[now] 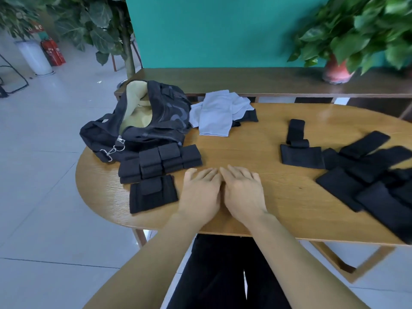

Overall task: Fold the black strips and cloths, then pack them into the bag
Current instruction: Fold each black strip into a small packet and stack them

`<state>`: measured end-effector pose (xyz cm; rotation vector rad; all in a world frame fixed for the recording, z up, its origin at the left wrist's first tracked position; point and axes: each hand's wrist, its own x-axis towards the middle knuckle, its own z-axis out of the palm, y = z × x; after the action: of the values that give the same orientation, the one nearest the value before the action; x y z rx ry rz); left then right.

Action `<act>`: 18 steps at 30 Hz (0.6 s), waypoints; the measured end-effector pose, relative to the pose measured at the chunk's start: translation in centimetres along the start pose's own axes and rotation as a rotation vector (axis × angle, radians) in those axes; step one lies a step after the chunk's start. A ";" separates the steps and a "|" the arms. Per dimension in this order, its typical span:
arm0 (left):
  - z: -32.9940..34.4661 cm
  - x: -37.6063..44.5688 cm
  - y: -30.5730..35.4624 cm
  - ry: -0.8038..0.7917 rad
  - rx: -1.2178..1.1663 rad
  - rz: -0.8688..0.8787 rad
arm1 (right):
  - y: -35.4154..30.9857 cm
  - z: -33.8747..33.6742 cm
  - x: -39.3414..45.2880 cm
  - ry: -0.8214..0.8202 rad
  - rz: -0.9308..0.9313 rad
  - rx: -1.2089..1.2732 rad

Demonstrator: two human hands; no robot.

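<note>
My left hand (201, 190) and my right hand (242, 191) lie flat side by side on the wooden table (256, 139), fingers straight, holding nothing. Left of them sits a stack of folded black strips (159, 162), with one folded black cloth (152, 194) in front of it. The dark camouflage bag (142, 121) stands open at the table's far left, showing its tan lining. Unfolded black strips (374, 175) lie spread at the right. A single black strip (295, 131) rests on a flat black cloth (302, 157) to the right of the table's middle.
A pile of light grey cloths (219, 113) lies behind the table's middle, partly over a black piece. A long wooden bench (245, 80) with a potted plant (338, 68) runs behind the table. Tiled floor lies to the left.
</note>
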<state>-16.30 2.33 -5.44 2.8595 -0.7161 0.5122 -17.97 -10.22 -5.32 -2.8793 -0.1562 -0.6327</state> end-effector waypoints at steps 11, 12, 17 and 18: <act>2.2 7.5 11.7 -0.099 -0.111 0.265 | 12.7 -3.3 -2.2 0.095 0.290 -0.126; 2.6 8.2 12.4 -0.108 -0.113 0.291 | 13.7 -3.4 -2.3 0.098 0.319 -0.156; 4.1 11.5 15.0 -0.174 -0.133 0.317 | 17.9 -2.9 -1.9 0.007 0.472 -0.236; 4.5 12.1 15.4 -0.190 -0.130 0.315 | 18.5 -2.8 -1.6 -0.032 0.489 -0.249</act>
<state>-12.38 -17.32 -4.31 2.7092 -1.1970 0.2192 -17.95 -28.97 -6.50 -2.9802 0.6458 -0.5374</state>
